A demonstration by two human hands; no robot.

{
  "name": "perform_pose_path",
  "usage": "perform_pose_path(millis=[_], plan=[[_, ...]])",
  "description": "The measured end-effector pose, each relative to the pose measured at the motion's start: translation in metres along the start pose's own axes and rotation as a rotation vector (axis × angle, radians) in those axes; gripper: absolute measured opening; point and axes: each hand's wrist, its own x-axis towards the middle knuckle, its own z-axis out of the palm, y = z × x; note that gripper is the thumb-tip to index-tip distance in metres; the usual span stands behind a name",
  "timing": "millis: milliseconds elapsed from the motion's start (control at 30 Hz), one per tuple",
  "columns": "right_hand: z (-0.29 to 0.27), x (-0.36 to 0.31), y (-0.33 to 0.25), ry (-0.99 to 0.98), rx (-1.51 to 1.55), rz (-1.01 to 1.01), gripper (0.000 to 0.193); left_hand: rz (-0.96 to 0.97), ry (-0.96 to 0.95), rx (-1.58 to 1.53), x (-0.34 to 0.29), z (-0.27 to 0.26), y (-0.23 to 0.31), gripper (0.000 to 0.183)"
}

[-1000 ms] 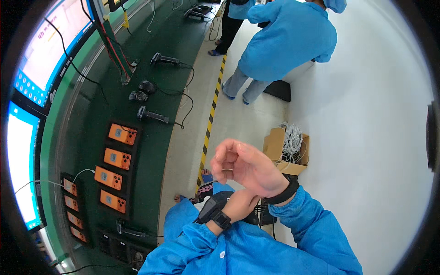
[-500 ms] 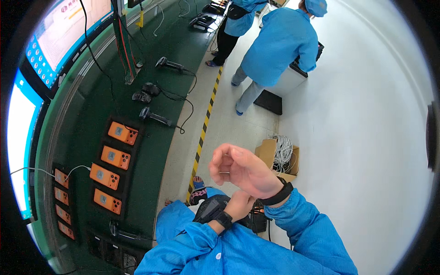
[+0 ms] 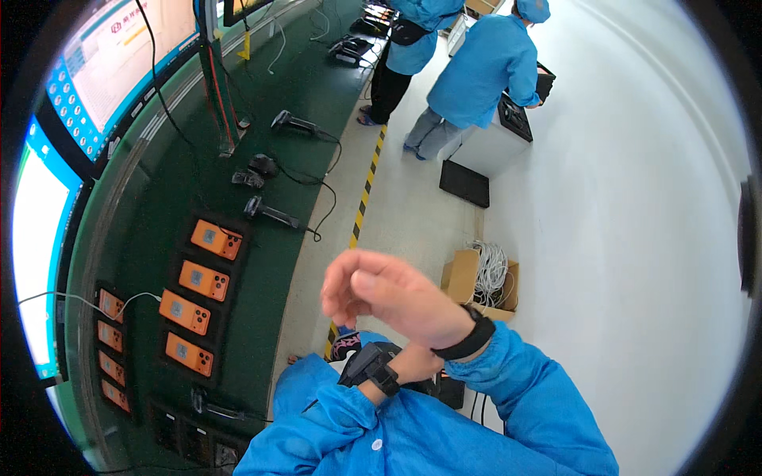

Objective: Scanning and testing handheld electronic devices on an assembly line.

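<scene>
My right hand (image 3: 393, 297) is raised in front of me, its fingers loosely curled and apart from the thumb. I see nothing in it. A black wristband (image 3: 470, 335) circles my right wrist. My left hand (image 3: 414, 363) is tucked under that wrist, close to the band; its fingers are hidden. Another black band with a squarish piece (image 3: 385, 380) is on my left wrist. Beside it, against my body, shows a dark object (image 3: 365, 362) whose kind I cannot make out.
On the green bench (image 3: 274, 190) to my left lie several orange phones (image 3: 189, 353), handheld scanners (image 3: 274, 213) and cables, with monitors (image 3: 119, 71) behind. A cardboard box of white cables (image 3: 490, 274) sits on the floor. Two people in blue (image 3: 484, 71) stand ahead near a white cabinet (image 3: 496, 147).
My right hand has moved left and its back has turned more toward view. My left fingers have gone out of sight behind the right wrist. The person ahead has shifted farther away.
</scene>
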Motion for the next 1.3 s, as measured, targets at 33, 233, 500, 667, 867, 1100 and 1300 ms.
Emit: perform_pose_path(millis=[33,233,500,667,867,1100,1300], plan=[[-0.003,0.0,0.011,-0.008,-0.001,-0.002,0.032,-0.12,-0.185,0.016,-0.004,0.0,0.001,0.026],[-0.015,0.003,0.037,0.0,0.002,0.188,0.026,0.195,-0.038,0.118,-0.008,0.023,-0.035,0.032],[-0.032,0.01,-0.008,-0.09,-0.246,0.163,0.031,0.179,-0.099,0.11,0.043,0.028,0.009,0.03],[-0.043,-0.001,0.003,-0.1,-0.254,0.139,0.032,0.323,-0.221,0.187,0.045,0.043,0.026,0.029],[-0.065,-0.026,0.064,-0.02,-0.15,0.321,0.028,0.031,-0.456,-0.323,0.025,0.04,0.03,0.029],[-0.068,-0.028,0.092,0.021,0.109,0.303,0.026,-0.263,-0.25,-0.203,-0.04,-0.05,0.029,0.037],[-0.042,0.011,0.134,0.411,0.372,0.044,0.02,-0.318,0.623,-0.382,-0.11,-0.096,0.022,0.037]])
